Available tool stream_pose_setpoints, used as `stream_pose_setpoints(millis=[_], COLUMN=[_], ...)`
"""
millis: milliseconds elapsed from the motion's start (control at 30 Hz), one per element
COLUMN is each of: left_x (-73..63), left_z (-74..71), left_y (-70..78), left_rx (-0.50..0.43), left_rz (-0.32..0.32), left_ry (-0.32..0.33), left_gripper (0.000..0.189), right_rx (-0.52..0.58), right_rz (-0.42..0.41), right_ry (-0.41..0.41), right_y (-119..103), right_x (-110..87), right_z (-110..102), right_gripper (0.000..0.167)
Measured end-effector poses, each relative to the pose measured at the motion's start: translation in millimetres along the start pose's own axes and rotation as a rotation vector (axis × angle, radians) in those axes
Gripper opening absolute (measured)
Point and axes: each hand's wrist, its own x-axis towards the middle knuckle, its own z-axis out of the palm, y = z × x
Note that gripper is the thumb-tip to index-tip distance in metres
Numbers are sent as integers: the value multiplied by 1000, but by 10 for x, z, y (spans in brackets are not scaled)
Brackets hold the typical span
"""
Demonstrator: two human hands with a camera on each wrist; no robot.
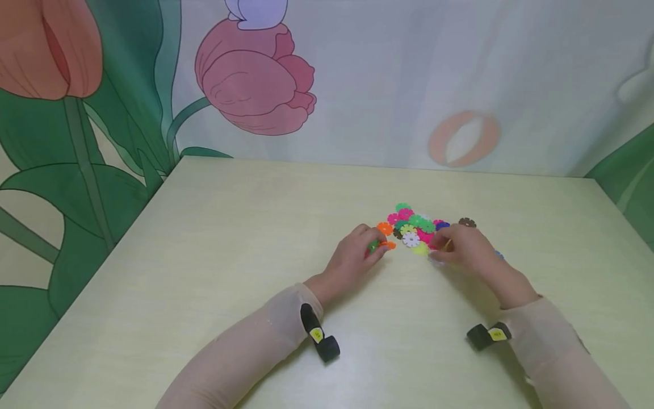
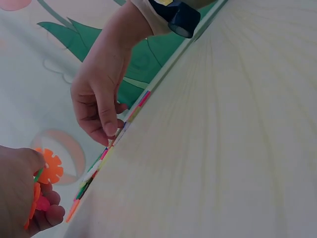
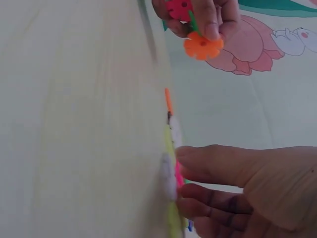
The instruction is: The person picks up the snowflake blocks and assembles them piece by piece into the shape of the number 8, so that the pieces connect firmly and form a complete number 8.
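Note:
My left hand (image 1: 352,255), left of the pile, grips several slotted snowflake discs joined together. An orange disc (image 2: 51,166) sticks out past its thumb, with a green disc (image 1: 373,245) and a pink disc (image 3: 179,9) beside it. At the right side of the loose pile is my right hand (image 1: 467,250), thumb and forefinger apart. Its fingertips (image 3: 187,157) come right up to a whitish disc (image 3: 168,177) at the near edge of the pile. Loose pink, green, yellow and white discs, such as the white disc (image 1: 411,240), lie between the two hands.
The pale table (image 1: 255,210) runs back to a wall printed with flowers (image 1: 255,85). A brown disc (image 1: 467,222) sits behind the right hand, and a blue disc (image 1: 499,255) shows partly past that wrist. Black straps with small cameras (image 1: 327,347) circle both cuffs.

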Motion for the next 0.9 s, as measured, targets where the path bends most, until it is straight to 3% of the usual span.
stream_pose_setpoints(millis=[233, 533, 700, 900], left_x=[2, 11, 13, 0], left_z=[-27, -20, -14, -10], left_y=[21, 7, 8, 7], left_rx=[1, 0, -10, -17], left_rz=[-7, 2, 9, 16], left_ry=[-5, -3, -10, -15], left_gripper=[13, 14, 13, 12], right_rx=[-11, 5, 9, 107], right_rz=[-41, 23, 1, -38], right_ry=[-86, -77, -76, -70], right_y=[34, 30, 41, 6], right_x=[-24, -21, -33, -51], right_z=[-47, -42, -46, -51], right_gripper=[22, 30, 29, 24])
